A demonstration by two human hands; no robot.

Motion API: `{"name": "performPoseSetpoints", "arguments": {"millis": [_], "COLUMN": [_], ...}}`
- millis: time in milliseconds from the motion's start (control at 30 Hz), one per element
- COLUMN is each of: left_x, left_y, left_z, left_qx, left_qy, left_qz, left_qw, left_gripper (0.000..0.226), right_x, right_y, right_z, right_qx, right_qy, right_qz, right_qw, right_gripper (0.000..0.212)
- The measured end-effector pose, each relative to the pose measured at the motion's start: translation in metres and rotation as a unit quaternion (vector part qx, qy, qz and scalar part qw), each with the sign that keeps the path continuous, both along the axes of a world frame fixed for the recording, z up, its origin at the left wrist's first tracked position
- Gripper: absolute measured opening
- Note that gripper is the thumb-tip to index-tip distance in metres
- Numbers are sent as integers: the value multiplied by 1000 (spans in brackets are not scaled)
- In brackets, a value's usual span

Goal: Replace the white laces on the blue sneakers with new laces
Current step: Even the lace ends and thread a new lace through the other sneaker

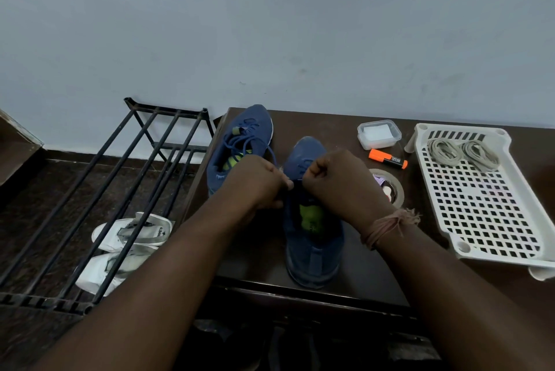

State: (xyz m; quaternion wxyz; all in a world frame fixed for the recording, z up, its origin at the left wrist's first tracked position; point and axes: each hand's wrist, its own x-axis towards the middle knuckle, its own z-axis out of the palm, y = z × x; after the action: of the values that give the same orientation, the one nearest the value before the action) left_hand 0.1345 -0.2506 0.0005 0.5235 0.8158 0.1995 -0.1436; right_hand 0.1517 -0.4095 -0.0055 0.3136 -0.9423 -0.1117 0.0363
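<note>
- The near blue sneaker (312,247) sits at the table's (354,274) front edge, green insole showing.
- My left hand (255,184) and right hand (336,184) are curled above its tongue, pinching a blue lace (271,154).
- The second sneaker (240,142), laced blue, lies at the back-left corner.
- Two coiled whitish laces (462,153) rest in the perforated plastic tray (486,205), far right.

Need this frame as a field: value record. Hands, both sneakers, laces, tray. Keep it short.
left hand: curled, grip on a blue lace
right hand: curled over the near sneaker's lacing; what it holds is hidden
near sneaker: blue, on the table, toe toward the wall
far sneaker: blue, blue lace threaded, left of the near one
pale laces: two coiled bundles in the tray
tray: white, perforated, right side of table
</note>
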Motion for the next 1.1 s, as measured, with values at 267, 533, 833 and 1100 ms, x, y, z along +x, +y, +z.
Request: {"name": "performPoseSetpoints", "arguments": {"millis": [267,533,833,1100], "left_x": [1,3,4,7], "left_y": [-4,-1,2,3], "left_z": [-3,-6,-4,-6], "left_qx": [-158,-155,-149,-145], "left_qy": [93,86,92,101], "left_qz": [74,70,58,25], "left_qw": [980,982,983,984], "left_gripper": [19,8,4,23], "right_x": [-8,-8,-9,-9], "right_y": [10,10,8,10], "right_z": [-7,-6,-6,-5], "right_qx": [-44,-58,-42,-44], "right_qy": [-23,-6,7,-9], "right_qz": [17,37,49,27], "right_qw": [999,998,998,999], "right_gripper": [21,20,22,23]}}
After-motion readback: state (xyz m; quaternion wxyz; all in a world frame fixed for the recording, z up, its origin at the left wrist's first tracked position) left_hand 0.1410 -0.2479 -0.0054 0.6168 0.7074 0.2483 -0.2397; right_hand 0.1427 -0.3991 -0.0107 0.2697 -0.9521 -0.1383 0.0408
